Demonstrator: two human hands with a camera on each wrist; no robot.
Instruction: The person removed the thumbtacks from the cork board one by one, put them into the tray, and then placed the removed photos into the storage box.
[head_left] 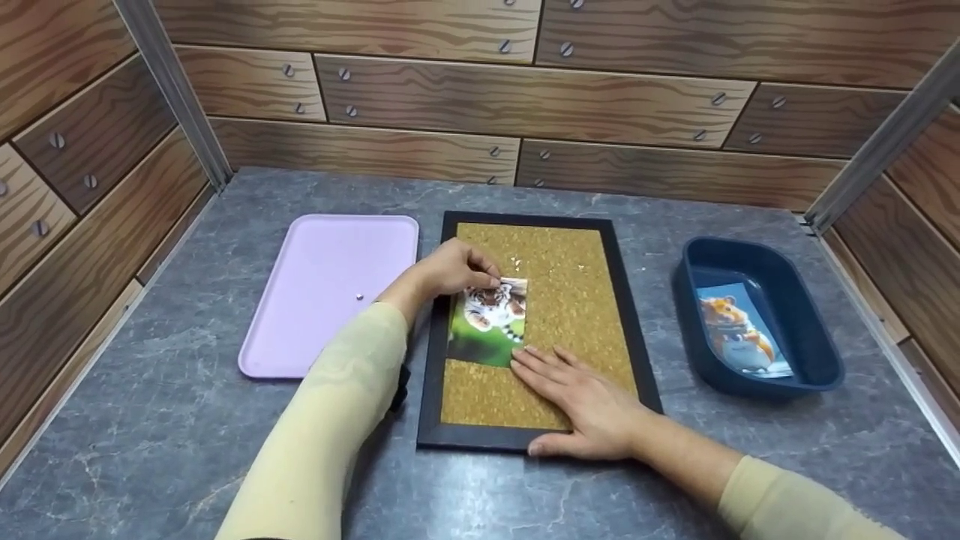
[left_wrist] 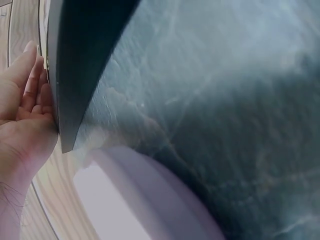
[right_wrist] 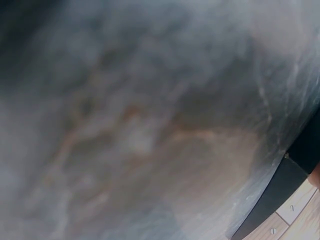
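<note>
Your left hand [head_left: 459, 268] is bending its fingers in and pinching the far edge of the tiger photo [head_left: 487, 330] between thumb and fingertips; can't tell if anything small is sitting in that pinch. Your right hand [head_left: 581, 401] is spreading flat, fingers straight, gripping nothing: fingertips are touching the photo's near right corner, thumb is resting on the near side of the black frame [head_left: 630, 322].

The tiger photo is lying on the left half of the corkboard [head_left: 570, 330], its left edge running along the frame. Small shiny bits [head_left: 515, 263] are showing on the cork just beyond the photo, too tiny to identify.

Left of the board, a lilac tray [head_left: 322, 300] is lying on the gray marbled surface [head_left: 150, 420], carrying one small silver piece [head_left: 359, 297]. Right of the board, well apart, a navy bin [head_left: 814, 337] is holding a hamster photo [head_left: 739, 337]. Wood-print panels [head_left: 487, 97] are standing behind and on both sides. Your right wrist view is mostly blurring.
</note>
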